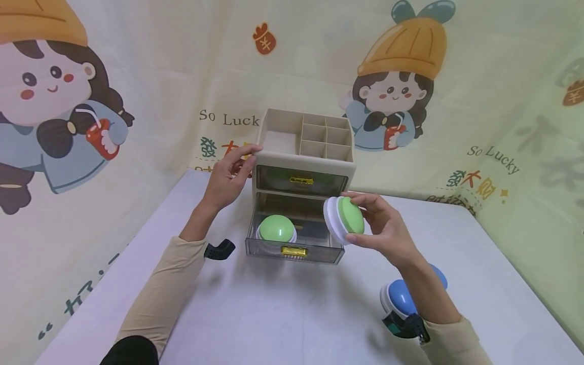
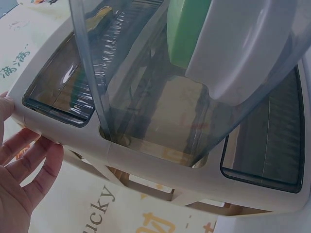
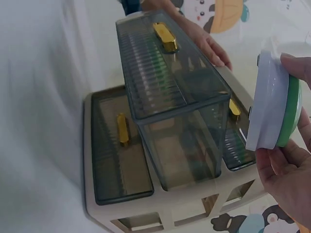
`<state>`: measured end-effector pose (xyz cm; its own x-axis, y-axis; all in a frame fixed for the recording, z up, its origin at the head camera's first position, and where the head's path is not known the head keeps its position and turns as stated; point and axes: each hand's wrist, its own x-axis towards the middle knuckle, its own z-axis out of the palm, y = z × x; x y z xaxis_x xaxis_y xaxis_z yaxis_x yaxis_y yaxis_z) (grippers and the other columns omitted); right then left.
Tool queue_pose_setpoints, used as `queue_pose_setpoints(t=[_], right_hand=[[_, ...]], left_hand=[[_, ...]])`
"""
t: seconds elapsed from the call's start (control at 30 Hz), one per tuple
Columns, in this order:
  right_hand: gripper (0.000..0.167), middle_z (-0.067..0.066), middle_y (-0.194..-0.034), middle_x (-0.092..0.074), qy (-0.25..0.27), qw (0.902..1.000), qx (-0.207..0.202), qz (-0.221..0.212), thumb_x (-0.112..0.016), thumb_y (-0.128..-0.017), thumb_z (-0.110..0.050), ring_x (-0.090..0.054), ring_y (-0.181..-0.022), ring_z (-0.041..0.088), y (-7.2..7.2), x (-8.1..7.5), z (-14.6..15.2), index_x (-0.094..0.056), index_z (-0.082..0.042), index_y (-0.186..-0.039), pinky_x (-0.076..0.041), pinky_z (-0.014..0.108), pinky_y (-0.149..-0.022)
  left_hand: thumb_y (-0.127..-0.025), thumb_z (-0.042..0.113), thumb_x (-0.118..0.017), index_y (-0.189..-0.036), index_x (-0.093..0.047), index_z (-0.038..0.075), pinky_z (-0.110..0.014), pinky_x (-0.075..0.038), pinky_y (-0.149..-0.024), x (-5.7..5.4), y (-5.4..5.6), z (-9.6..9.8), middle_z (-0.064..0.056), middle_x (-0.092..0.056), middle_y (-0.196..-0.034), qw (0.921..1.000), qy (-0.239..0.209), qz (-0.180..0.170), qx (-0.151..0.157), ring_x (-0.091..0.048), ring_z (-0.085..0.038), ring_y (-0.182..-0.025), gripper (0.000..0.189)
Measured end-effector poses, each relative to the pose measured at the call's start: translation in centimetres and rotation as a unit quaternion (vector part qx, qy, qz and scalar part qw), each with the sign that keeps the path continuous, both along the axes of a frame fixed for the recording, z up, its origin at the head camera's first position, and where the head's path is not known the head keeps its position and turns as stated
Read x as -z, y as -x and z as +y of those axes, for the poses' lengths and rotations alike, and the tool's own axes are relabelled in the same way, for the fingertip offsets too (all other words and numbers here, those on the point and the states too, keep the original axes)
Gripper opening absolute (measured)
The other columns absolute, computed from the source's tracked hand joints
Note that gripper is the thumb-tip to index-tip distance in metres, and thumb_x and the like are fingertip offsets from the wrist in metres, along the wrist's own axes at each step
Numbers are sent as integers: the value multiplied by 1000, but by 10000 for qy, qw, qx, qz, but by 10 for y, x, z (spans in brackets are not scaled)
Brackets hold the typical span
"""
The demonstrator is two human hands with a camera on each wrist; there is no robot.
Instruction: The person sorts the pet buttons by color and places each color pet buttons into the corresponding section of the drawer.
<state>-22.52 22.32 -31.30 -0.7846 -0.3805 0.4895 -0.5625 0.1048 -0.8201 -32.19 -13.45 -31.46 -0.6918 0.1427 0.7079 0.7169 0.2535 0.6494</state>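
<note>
The right hand (image 1: 385, 228) pinches a tilted green-and-white round case (image 1: 343, 219); left of that grip, a similar green case (image 1: 276, 228) sits in the open smoky drawer (image 1: 319, 254). A slack pinch could drop it; the left hand (image 1: 228, 177), merely touching the organizer (image 1: 301, 160), might let that slide.

Blue-topped object (image 1: 400, 296) partly hidden behind right forearm (image 1: 431, 294); left wrist view crops green-topped object (image 2: 233, 53).

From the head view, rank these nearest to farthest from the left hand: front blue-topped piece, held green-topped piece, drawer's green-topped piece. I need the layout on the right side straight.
1. Drawer's green-topped piece: left part of the open drawer.
2. Held green-topped piece: in the right hand, near the drawer's right end.
3. Front blue-topped piece: lower right, on the table.
</note>
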Motion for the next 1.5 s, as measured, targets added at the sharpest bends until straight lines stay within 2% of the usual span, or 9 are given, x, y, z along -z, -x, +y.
queue_pose_setpoints(t=[0.27,0.77,0.97,1.23,1.4,1.5], right_hand=[[62,13,-146,-55,34,9997,-135,-179,-81,-76,9,-49,-136,28,5,2,-10,-54,-1,-132,-45,30,-109],[58,10,-145,-57,-300,9990,-30,-344,-83,-79,1,-52,-131,27,13,5,-23,-55,-3,-129,-47,31,-105],[56,5,-141,-60,-707,9972,54,-227,-86,-78,-6,-54,-126,24,16,5,-27,-58,-8,-127,-47,33,-106],[57,2,-136,-62,-1385,9899,299,75,-89,-75,-11,-56,-124,20,17,5,-32,-61,-12,-124,-47,41,-107],[58,1,-132,-64,-1621,9859,403,66,-91,-75,-14,-57,-119,19,17,7,-34,-61,-13,-125,-50,32,-101],[55,6,-130,-66,-1605,9862,387,81,-90,-77,-13,-59,-115,23,16,11,-34,-62,-7,-125,-50,29,-97]], left_hand=[[-103,9,-60,-134,-65,11,-20,-55,-76,-1,-1,0,-7,-65,-133,10000,-51,44,52,-66,-20,-90,31],[-103,9,-60,-134,-65,11,-19,-55,-76,0,-2,1,-6,-65,-134,10000,-16,79,33,-66,-20,-90,31],[-103,9,-60,-135,-64,10,-20,-55,-76,-1,-2,2,-7,-65,-135,10000,-31,60,45,-66,-20,-91,32],[-104,9,-59,-134,-65,11,-22,-56,-76,-3,-2,2,-7,-65,-133,9999,-31,109,-10,-66,-18,-89,31],[-104,9,-59,-135,-65,11,-22,-56,-76,-3,-2,2,-6,-65,-133,9999,-39,96,-10,-66,-18,-91,32],[-104,10,-59,-135,-65,11,-22,-56,-77,0,-3,1,-5,-65,-134,10000,-41,19,18,-67,-18,-93,32]])
